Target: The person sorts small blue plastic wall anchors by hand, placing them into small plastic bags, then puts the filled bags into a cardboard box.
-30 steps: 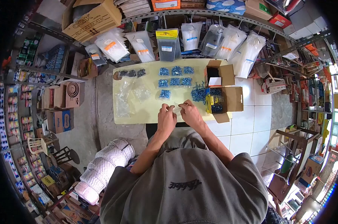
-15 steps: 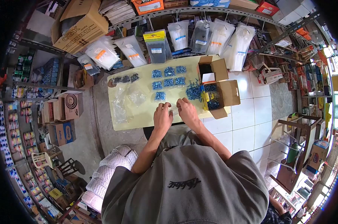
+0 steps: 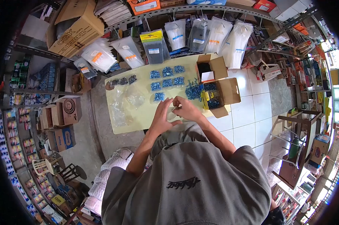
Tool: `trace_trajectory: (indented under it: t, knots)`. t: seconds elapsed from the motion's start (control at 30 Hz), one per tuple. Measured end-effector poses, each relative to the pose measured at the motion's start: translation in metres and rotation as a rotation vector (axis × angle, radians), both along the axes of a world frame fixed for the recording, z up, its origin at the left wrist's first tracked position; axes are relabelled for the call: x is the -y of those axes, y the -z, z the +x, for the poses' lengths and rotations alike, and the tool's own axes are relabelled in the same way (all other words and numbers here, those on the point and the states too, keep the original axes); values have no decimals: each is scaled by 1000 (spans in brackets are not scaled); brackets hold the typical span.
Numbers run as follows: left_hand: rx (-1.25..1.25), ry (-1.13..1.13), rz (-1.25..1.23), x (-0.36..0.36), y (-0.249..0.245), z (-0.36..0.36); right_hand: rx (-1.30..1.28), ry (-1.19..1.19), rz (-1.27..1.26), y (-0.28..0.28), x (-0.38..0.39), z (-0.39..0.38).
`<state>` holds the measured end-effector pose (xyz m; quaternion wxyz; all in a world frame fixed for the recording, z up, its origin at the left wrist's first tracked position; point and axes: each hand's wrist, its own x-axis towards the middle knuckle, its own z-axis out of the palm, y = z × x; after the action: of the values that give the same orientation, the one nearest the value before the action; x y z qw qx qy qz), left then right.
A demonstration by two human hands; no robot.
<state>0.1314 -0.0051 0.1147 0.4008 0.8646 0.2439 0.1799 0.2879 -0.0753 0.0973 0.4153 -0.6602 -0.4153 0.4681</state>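
From where I stand, the left hand point(image 3: 162, 119) has its thumb and fingers apart; the right hand's point(image 3: 189, 111) fingers curl in, and I can't tell what they grip. The loose blue pieces point(image 3: 193, 91) lie on the table point(image 3: 139, 119) just beyond, against the open carton point(image 3: 231, 90). A careless right knuckle could scatter them, or nudge the nearest blue packet point(image 3: 159, 96).

A hardware shop or its stockroom is suggested by the crowded metal shelves point(image 3: 69, 92), the hanging packets of cable ties point(image 3: 153, 48) and the stacked cardboard boxes point(image 3: 69, 108).
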Motion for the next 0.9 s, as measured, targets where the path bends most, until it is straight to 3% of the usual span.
trace_trajectory:
  t: [0.13,0.2,0.23,0.3,0.4,0.6,0.9]
  knots:
    - [94,-30,-246,-7,20,-7,-267,-10,140,15,2,0]
    - [69,-93,-329,-9,30,-18,-687,70,-95,-11,4,17]
    - [76,-124,-303,-9,27,-20,-501,89,-67,2,6,26]
    - [95,-171,-313,-8,26,-25,278,111,84,54,6,47]
    - [124,-229,-373,-8,31,-33,786,126,-52,107,-3,73]
    - [215,-183,-490,-7,36,-46,1015,-164,-229,133,-22,79]
    - [202,-275,-510,-1,38,-53,1072,-180,-186,141,-28,87]
